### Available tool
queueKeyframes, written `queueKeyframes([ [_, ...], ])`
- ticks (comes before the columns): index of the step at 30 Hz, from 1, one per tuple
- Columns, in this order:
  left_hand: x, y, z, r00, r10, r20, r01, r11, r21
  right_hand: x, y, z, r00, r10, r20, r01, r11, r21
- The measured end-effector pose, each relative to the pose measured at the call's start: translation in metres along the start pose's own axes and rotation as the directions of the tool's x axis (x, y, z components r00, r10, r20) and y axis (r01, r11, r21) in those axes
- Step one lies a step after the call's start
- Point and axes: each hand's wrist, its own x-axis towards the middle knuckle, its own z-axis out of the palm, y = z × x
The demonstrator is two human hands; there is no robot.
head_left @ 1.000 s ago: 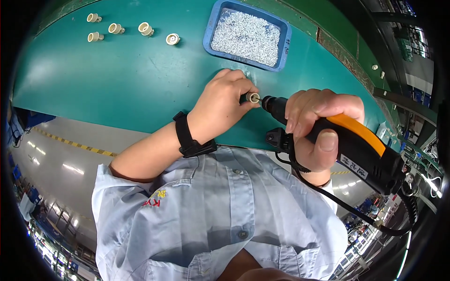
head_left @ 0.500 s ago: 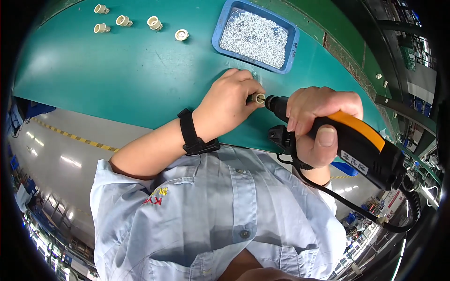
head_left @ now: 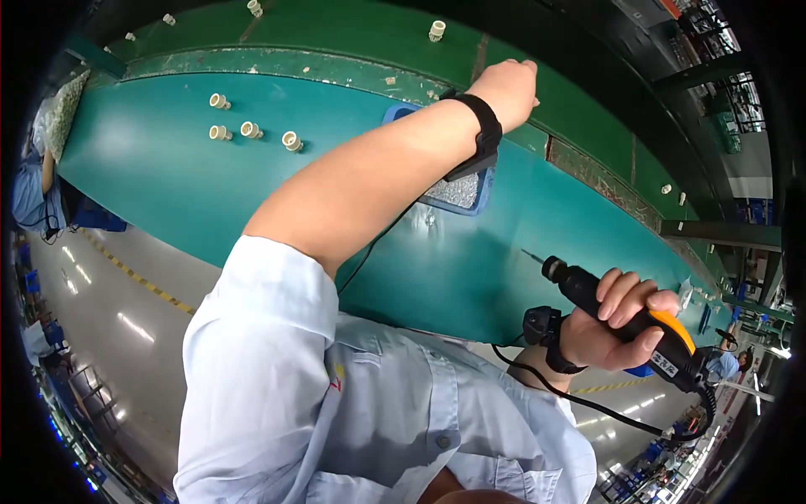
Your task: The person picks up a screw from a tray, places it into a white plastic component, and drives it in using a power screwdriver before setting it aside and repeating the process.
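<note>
The right hand point(head_left: 596, 338) wraps its fingers round an electric screwdriver point(head_left: 579, 287); beyond the blue tray point(head_left: 484, 195), the left hand's point(head_left: 508, 91) I cannot tell. Four sockets point(head_left: 251, 130) leftward seem finished; screws point(head_left: 456, 193) remain inside.

Green underfoot of cream, black and orange

From where I stand, the bench top point(head_left: 168, 151) is teal; the surface behind it point(head_left: 353, 42) is a deeper, plain green. The power screwdriver point(head_left: 579, 290) is black with a bright orange panel. The small fittings point(head_left: 290, 141) are cream. The tray point(head_left: 485, 195) is blue, its contents point(head_left: 453, 193) silvery. The shirt point(head_left: 252, 353) is plain pale blue, the wristband point(head_left: 487, 126) black. Striped yellow tape point(head_left: 141, 275) crosses the grey floor point(head_left: 159, 378).
</note>
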Motion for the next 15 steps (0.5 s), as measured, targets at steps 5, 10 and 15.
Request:
queueKeyframes([
  [5, 0.042, -0.015, -0.028, 0.954, -0.02, -0.298, 0.122, 0.937, 0.328, -0.003, -0.006, -0.021, 0.999, 0.022, -0.04, -0.027, 0.99, -0.141],
  [10, 0.054, -0.102, -0.077, 0.966, 0.013, -0.26, 0.126, 0.851, 0.51, -0.012, -0.014, 0.003, 0.997, 0.026, -0.072, -0.037, 0.986, -0.16],
  [15, 0.048, -0.11, -0.076, 0.972, -0.215, -0.092, 0.232, 0.939, 0.255, -0.013, -0.018, 0.006, 0.997, 0.037, -0.067, -0.049, 0.983, -0.177],
])
